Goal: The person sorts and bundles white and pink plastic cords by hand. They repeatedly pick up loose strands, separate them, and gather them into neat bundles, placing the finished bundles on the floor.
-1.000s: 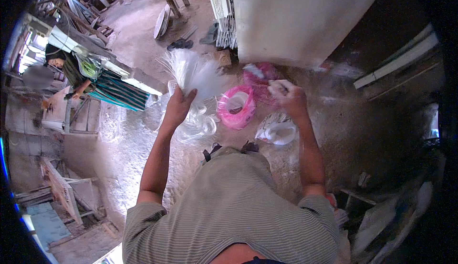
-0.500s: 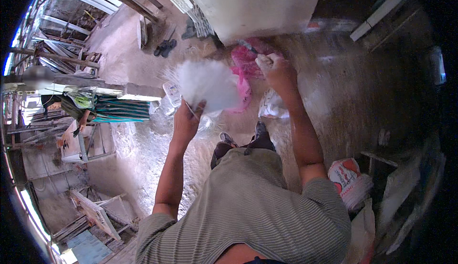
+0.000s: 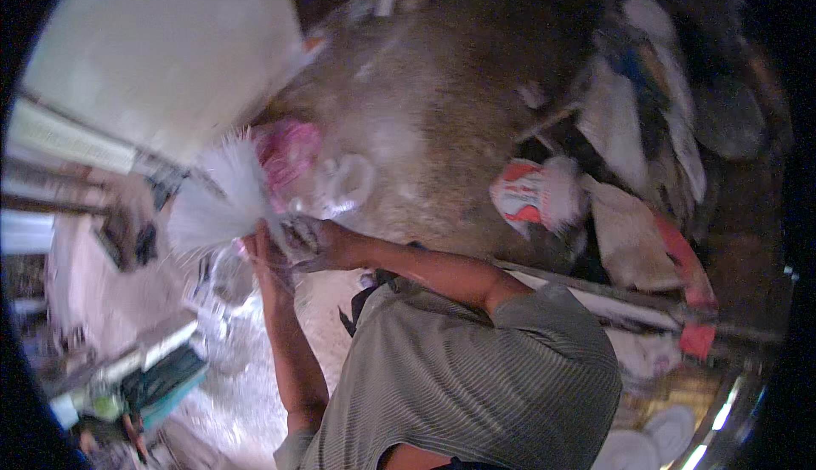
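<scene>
My left hand [image 3: 270, 256] is closed around the base of a fan-shaped bundle of thin white fibres [image 3: 217, 196], which spreads up and to the left. Close against it, my right hand [image 3: 330, 246] is closed too, with a greyish-white thing [image 3: 299, 236] at its fingers; blur hides its kind. Beyond the hands a crumpled pink plastic bag [image 3: 291, 151] lies on the floor, partly behind the fibres. To the right of that bag lies a white plastic bag [image 3: 348, 183].
A large pale board [image 3: 161, 41] rises at the upper left. On the right are a white and orange sack [image 3: 529, 196] and a beige sack [image 3: 631, 236]. Clear plastic [image 3: 223, 287] lies left of my forearm. A co-worker's arm [image 3: 134, 436] shows at the lower left.
My view has swung to the right, so the floor things sit further left. My right hand has come from near the pink bag to beside my left hand, which still holds the fibres.
</scene>
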{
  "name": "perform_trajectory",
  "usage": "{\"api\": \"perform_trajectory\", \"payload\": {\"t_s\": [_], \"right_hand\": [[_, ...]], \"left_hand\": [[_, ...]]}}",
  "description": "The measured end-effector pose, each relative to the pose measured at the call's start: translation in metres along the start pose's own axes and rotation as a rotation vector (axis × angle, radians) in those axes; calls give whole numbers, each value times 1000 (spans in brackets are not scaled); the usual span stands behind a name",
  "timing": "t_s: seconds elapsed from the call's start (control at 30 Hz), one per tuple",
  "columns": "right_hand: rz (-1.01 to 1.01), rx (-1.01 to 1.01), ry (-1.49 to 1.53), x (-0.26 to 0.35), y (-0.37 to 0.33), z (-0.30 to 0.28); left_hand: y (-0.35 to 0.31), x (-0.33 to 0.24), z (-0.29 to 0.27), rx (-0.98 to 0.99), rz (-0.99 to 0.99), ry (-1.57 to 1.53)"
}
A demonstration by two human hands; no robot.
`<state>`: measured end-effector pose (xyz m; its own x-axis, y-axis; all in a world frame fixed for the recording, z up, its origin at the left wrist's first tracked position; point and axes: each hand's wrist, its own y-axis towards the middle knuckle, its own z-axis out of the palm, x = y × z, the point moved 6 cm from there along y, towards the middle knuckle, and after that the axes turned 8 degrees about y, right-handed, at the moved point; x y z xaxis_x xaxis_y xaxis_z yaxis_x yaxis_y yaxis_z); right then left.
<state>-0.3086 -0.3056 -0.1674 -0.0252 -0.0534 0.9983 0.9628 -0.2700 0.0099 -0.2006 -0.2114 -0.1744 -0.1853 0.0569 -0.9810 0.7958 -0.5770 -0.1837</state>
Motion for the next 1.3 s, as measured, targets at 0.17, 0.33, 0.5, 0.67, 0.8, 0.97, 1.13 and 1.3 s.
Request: {"api": "perform_trajectory", "payload": {"t_s": [0.17, 0.33, 0.5, 0.67, 0.8, 0.97, 1.13, 1.3], "right_hand": [[-42, -366, -234, 12, -67, -79], [144, -576, -476, 45, -155, -175], [308, -760, -347, 36, -252, -275], [226, -993, -460, 65, -357, -399], [276, -1212, -522, 85, -456, -495], [320, -1351, -735, 88, -585, -627], [819, -1486, -1445, 126, -675, -766], [930, -1396, -1580, 22, -695, -892]], "left_hand": [[-21, -1, 84, 181, 25, -211], [-57, 1, 140, 337, -33, -167], [-75, -2, 200, 429, -27, -55], [-77, -6, 275, 324, 62, 111], [-68, 12, 293, 272, 41, 266], [-90, -24, 328, -42, 13, 221], [-99, -39, 312, -209, 37, 44], [-125, -97, 284, -129, 147, 414]]}}
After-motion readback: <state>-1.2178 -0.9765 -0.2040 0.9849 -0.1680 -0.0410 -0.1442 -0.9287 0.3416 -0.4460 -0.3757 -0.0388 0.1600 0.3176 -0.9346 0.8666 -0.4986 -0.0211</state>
